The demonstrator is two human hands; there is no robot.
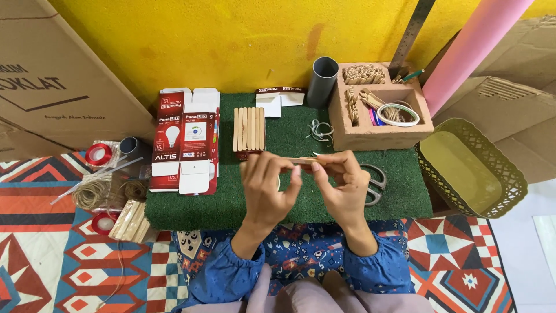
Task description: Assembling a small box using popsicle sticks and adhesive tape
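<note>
Green turf mat [231,203] mid-frame, yellow wall behind — left hand [267,184] and right hand [343,185] both pinching one wooden stick [303,160]; one scissors [375,184] right of them, one flattened carton [185,150] left.

A flattened red-and-white box [184,145] lies on the left of the green mat [399,197]. Far right stands a brown organizer [379,138] with 3 compartments, a grey tube [322,81] just beside it. Scissors [375,182] lie on the mat's right. A green basket [470,168] sits further right. Twine [91,192] and 2 red tape rolls [98,153] lie left, off the mat.
</note>
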